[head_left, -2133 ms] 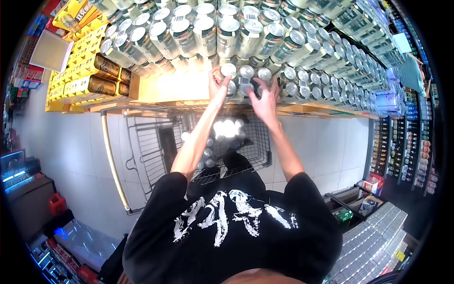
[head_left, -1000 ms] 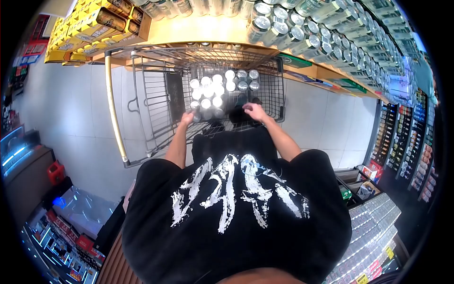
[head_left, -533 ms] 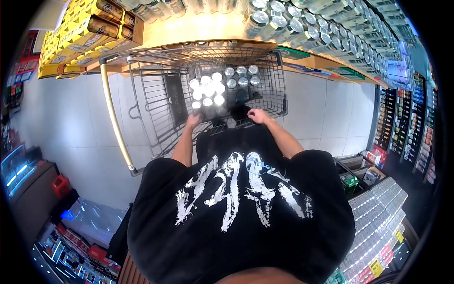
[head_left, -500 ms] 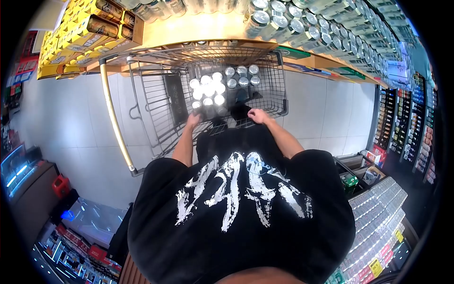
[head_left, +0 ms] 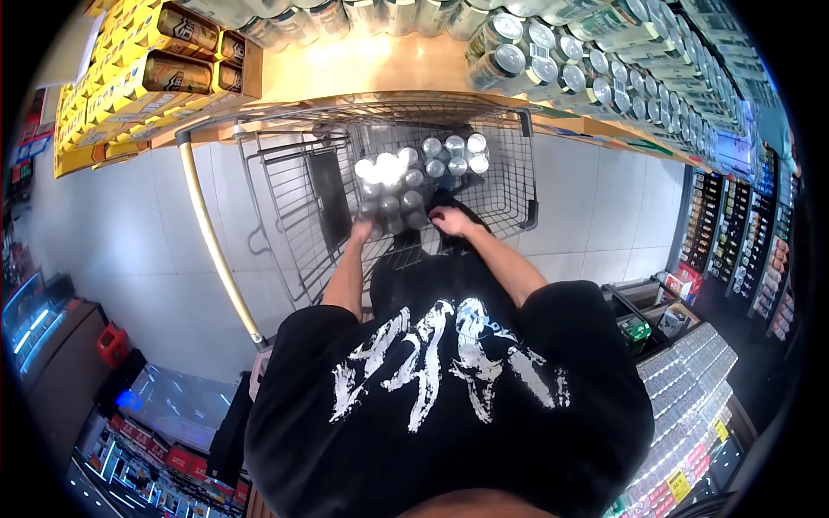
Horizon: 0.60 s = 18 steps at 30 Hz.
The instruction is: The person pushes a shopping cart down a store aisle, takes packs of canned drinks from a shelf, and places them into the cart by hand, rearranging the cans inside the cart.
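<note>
A pack of silver-topped cans [head_left: 390, 183] is in the wire shopping cart [head_left: 285, 194], its near end close to my body. My left hand [head_left: 363, 228] grips the near left corner of this pack, fingers partly hidden by it. On the opposite side, my right hand [head_left: 449, 221] is closed with curled fingers at the pack's near right edge. A smaller group of cans [head_left: 456, 155] stands farther off in the cart, to the right. Something black [head_left: 471, 216] shows beside my right hand; what it is cannot be told.
A wooden shelf [head_left: 363, 73] runs behind the cart, with yellow can cartons [head_left: 121, 86] at left and rows of cans [head_left: 553, 65] at right. The cart's yellow handle [head_left: 207, 233] is on the left. Stacked packs [head_left: 691, 380] stand at lower right.
My right hand has moved left to the pack's near right edge. The pack sits slightly closer to me, with more of its near rows showing. The whole view has shifted a little.
</note>
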Motion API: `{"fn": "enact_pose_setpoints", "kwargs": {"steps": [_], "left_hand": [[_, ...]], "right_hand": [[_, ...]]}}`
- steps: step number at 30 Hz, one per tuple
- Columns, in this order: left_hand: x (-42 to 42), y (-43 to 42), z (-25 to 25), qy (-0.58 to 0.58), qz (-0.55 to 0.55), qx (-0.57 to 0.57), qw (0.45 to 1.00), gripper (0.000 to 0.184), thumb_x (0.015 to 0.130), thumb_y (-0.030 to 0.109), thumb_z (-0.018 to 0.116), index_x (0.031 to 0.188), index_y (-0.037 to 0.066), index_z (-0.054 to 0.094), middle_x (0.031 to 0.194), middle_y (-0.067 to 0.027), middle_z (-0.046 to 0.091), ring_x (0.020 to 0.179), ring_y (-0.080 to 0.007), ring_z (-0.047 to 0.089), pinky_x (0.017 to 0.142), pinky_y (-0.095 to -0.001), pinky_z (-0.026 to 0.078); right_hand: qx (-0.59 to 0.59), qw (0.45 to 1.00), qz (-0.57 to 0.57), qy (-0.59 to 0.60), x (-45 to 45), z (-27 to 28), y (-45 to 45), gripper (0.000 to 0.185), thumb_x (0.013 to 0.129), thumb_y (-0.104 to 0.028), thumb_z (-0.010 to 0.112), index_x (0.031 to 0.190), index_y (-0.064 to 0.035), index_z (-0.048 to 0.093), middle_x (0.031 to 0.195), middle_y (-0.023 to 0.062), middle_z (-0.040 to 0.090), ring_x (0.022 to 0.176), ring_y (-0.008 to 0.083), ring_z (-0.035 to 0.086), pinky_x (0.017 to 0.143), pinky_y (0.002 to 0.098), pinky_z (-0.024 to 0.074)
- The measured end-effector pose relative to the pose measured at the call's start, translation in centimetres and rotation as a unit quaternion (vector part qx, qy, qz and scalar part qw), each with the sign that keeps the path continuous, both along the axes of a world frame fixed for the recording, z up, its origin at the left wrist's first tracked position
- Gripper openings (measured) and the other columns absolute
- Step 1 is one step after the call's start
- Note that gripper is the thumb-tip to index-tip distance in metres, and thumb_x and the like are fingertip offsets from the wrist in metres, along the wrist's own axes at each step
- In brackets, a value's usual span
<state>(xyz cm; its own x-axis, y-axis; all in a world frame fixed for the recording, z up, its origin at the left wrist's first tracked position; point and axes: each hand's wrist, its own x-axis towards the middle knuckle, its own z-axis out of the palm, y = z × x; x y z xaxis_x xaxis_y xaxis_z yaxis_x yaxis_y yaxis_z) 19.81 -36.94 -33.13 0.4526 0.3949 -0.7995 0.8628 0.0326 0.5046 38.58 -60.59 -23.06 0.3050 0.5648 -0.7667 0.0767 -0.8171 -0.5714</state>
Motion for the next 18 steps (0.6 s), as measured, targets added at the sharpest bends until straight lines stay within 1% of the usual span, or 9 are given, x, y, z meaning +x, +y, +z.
{"fn": "enact_pose_setpoints", "kwargs": {"steps": [3,4,6,7,8,10,13,16,18], "left_hand": [[0.6,0.5,0.1,0.057,0.028,-0.049,0.997,0.076,0.087,0.051,0.051,0.139,-0.001,0.033,0.131,-0.0243,0.050,0.121,-0.0345,0.050,0.097,-0.0363,0.041],[1.8,1.0,2.9,0.084,-0.005,-0.061,0.995,0.094,0.084,0.060,0.052,0.143,-0.006,0.020,0.139,-0.0260,0.040,0.126,-0.0332,0.045,0.100,-0.0347,0.039],[1.1,1.5,0.7,0.070,-0.026,-0.100,0.992,0.108,0.080,0.065,0.054,0.144,-0.010,0.010,0.145,-0.0268,0.029,0.130,-0.0313,0.040,0.103,-0.0341,0.036],[0.8,1.5,-0.3,0.096,0.000,-0.113,0.989,0.110,0.079,0.067,0.055,0.144,-0.009,0.010,0.147,-0.0258,0.027,0.131,-0.0309,0.040,0.104,-0.0342,0.035],[-0.4,1.6,-3.5,0.091,-0.029,-0.073,0.993,0.110,0.077,0.067,0.057,0.144,-0.009,0.013,0.145,-0.0247,0.031,0.129,-0.0297,0.041,0.104,-0.0346,0.036],[-0.8,1.7,-4.4,0.052,-0.005,-0.128,0.990,0.108,0.078,0.065,0.058,0.143,-0.009,0.015,0.143,-0.0246,0.034,0.128,-0.0295,0.043,0.103,-0.0344,0.036],[-1.3,2.1,-5.5,0.023,0.026,-0.156,0.987,0.103,0.080,0.059,0.061,0.143,-0.009,0.017,0.138,-0.0252,0.042,0.125,-0.0287,0.046,0.102,-0.0343,0.038],[-1.1,1.5,-4.5,0.000,0.067,-0.179,0.982,0.103,0.080,0.057,0.063,0.143,-0.009,0.016,0.136,-0.0265,0.043,0.126,-0.0282,0.045,0.101,-0.0350,0.038],[0.1,-0.1,-2.5,0.036,0.081,-0.104,0.991,0.091,0.082,0.051,0.062,0.142,-0.006,0.023,0.134,-0.0243,0.046,0.126,-0.0294,0.045,0.101,-0.0358,0.038]], "right_hand": [[0.012,1.000,-0.016,0.008,-0.8,-0.8,2.1,0.038,0.083,-0.025,0.059,0.118,-0.0113,0.059,0.118,0.0146,0.061,0.111,0.0324,0.056,0.093,0.0376,0.0457],[0.008,0.999,-0.026,0.021,-1.0,-1.3,2.8,0.041,0.081,-0.023,0.060,0.120,-0.0114,0.058,0.119,0.0145,0.061,0.111,0.0316,0.057,0.095,0.0365,0.0449],[0.035,0.997,-0.048,0.041,-1.5,-2.3,3.7,0.051,0.079,-0.020,0.063,0.128,-0.0133,0.050,0.124,0.0148,0.057,0.116,0.0311,0.054,0.097,0.0355,0.0428],[0.038,0.995,-0.071,0.055,-1.8,-2.9,4.2,0.055,0.078,-0.019,0.064,0.130,-0.0133,0.048,0.127,0.0151,0.056,0.118,0.0309,0.052,0.098,0.0354,0.0422],[0.043,0.992,-0.104,0.063,-1.9,-3.0,4.9,0.057,0.078,-0.019,0.065,0.131,-0.0129,0.046,0.129,0.0153,0.054,0.120,0.0310,0.051,0.098,0.0357,0.0418],[0.049,0.981,-0.167,0.081,-2.4,-3.6,5.6,0.062,0.076,-0.019,0.067,0.133,-0.0123,0.044,0.134,0.0157,0.050,0.123,0.0310,0.047,0.099,0.0361,0.0408],[0.018,0.982,-0.175,0.071,-2.9,-4.7,6.6,0.065,0.073,-0.020,0.072,0.132,-0.0112,0.045,0.136,0.0158,0.047,0.125,0.0313,0.046,0.101,0.0360,0.0396],[-0.010,0.988,-0.129,0.082,-2.8,-5.2,6.6,0.071,0.069,-0.022,0.077,0.132,-0.0126,0.047,0.135,0.0153,0.048,0.125,0.0313,0.045,0.101,0.0354,0.0390],[-0.010,0.985,-0.125,0.120,-4.0,-10.0,5.4,0.073,0.065,-0.024,0.080,0.131,-0.0139,0.049,0.132,0.0152,0.050,0.123,0.0297,0.048,0.099,0.0348,0.0411]]}}
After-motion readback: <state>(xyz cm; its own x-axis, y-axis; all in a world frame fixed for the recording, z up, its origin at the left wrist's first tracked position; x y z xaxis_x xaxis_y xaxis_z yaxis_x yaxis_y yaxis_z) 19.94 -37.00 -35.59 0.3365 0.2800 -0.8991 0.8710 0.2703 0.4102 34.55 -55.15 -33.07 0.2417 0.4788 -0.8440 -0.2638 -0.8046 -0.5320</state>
